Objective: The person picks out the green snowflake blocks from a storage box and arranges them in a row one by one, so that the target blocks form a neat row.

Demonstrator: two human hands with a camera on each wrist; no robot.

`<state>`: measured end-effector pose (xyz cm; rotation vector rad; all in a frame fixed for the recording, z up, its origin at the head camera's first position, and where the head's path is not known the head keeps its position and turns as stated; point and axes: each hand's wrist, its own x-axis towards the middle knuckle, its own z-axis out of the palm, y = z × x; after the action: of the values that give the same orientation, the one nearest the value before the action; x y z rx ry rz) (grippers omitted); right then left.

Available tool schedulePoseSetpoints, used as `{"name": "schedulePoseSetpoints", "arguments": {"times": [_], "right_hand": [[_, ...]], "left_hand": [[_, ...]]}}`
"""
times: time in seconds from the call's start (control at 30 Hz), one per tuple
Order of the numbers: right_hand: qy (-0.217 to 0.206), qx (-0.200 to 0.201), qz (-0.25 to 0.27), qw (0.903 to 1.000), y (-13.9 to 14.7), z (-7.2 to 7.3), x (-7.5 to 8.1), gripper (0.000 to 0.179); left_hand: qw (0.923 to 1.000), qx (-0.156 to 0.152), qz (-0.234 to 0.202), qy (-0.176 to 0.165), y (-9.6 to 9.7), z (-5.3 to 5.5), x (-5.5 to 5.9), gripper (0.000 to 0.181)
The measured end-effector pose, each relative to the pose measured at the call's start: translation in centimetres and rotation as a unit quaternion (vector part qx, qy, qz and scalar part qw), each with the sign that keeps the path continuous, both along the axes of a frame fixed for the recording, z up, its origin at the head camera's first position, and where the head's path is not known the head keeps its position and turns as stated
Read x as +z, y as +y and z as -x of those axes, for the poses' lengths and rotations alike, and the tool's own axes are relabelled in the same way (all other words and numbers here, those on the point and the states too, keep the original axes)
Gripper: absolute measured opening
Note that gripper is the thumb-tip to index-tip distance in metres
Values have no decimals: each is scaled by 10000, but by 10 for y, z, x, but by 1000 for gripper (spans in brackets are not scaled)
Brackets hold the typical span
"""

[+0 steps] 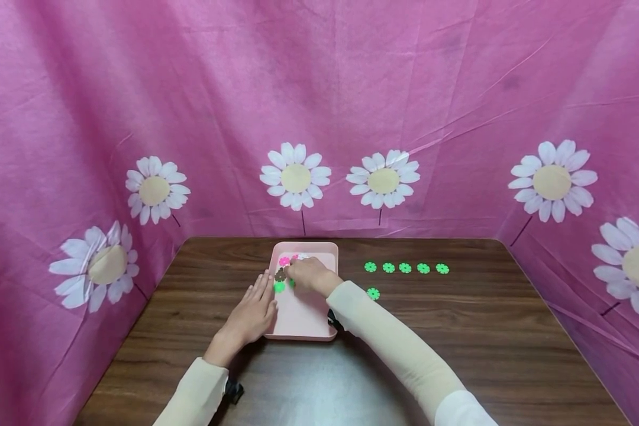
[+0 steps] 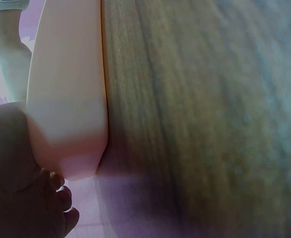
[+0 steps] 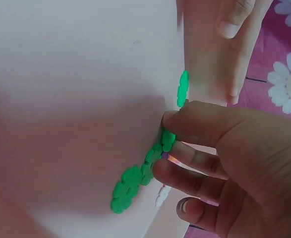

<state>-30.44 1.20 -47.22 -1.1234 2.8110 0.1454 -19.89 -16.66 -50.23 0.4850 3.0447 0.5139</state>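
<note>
A pink tray (image 1: 300, 319) lies on the table with flower-shaped plastic discs in its far part. Among them are a pink disc (image 1: 284, 261), a brown disc (image 1: 280, 274), a green disc (image 1: 279, 287) and a white disc (image 3: 161, 196). My right hand (image 1: 311, 275) reaches down into the tray. In the right wrist view its thumb and finger pinch a green flower disc (image 3: 169, 140), with more green discs (image 3: 127, 189) beside it. Along the tray's left rim rests my left hand (image 1: 251, 313), fingers straight and holding no disc.
To the right of the tray, several green discs (image 1: 405, 268) lie in a row on the brown wooden table (image 1: 484, 331). One more green disc (image 1: 373, 293) sits nearer, beside the right sleeve. A pink curtain (image 1: 341, 89) with daisies surrounds the table's far and side edges.
</note>
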Motion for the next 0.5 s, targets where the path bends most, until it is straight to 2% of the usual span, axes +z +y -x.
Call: {"name": "schedulePoseSetpoints", "arguments": {"times": [0.5], "right_hand": [[-187, 48, 75, 9998, 3, 0, 5, 18]], "left_hand": [[10000, -29, 14, 30, -2, 0, -1, 62]]}}
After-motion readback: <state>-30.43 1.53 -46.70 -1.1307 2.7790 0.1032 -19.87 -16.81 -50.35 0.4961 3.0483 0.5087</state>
